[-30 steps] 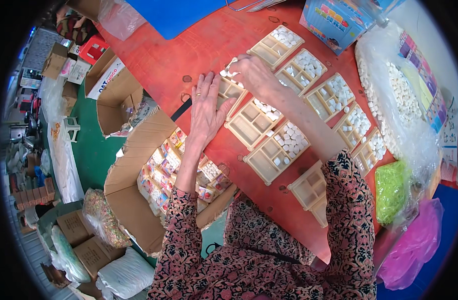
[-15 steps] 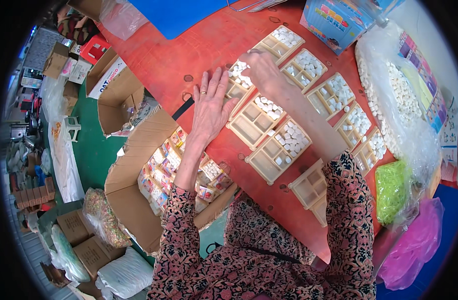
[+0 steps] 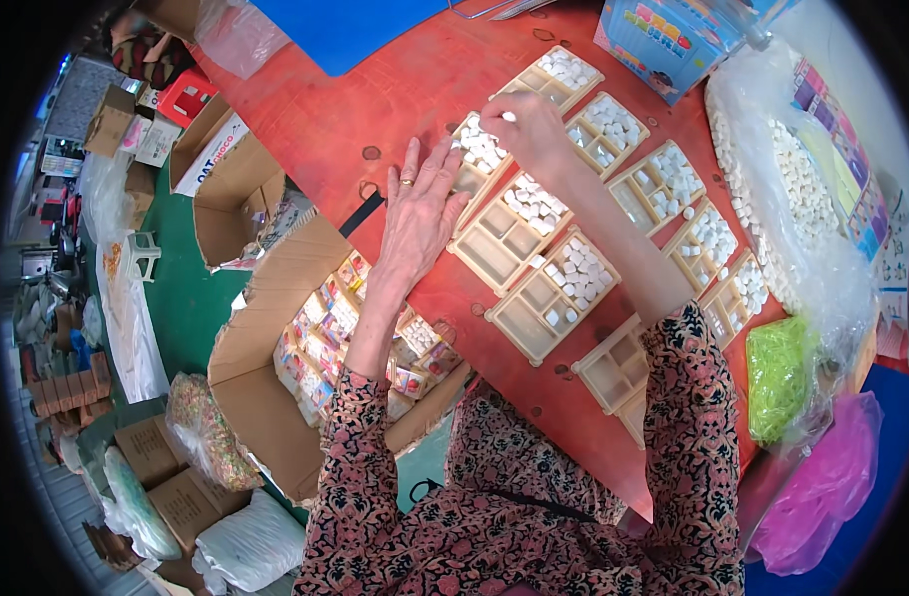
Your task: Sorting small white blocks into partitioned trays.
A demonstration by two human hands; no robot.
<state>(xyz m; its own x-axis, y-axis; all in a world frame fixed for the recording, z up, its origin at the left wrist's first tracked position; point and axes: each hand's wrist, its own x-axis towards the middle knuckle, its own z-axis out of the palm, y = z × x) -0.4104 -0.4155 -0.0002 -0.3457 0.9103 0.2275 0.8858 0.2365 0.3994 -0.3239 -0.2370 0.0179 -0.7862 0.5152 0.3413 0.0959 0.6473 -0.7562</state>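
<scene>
Between the thumb and fingertips of my right hand (image 3: 534, 134) is a small white marshmallow (image 3: 509, 117). That hand hovers over the far end of a beige compartment tray (image 3: 467, 179), whose larger section holds a heap of marshmallows (image 3: 482, 149). My left hand (image 3: 420, 219) rests open beside this tray, fingers stretched and fingertips by its left edge; one finger wears a ring. Nearer to me are another tray (image 3: 489, 260) and a third tray (image 3: 529, 323), both with marshmallows in one large section. Stray marshmallows lie in the third tray's small sections.
More filled trays (image 3: 628, 204) stand in a second row to the right, partly behind my right forearm. An open bag of marshmallows (image 3: 807, 189) lies at the right, near a green packet (image 3: 775, 382). A cardboard box (image 3: 266, 368) of packed trays stands below the table's left edge.
My right hand has turned and lifted slightly to the right, and a marshmallow now shows in its fingers. More marshmallows are visible in the tray beneath. My left hand has barely moved.
</scene>
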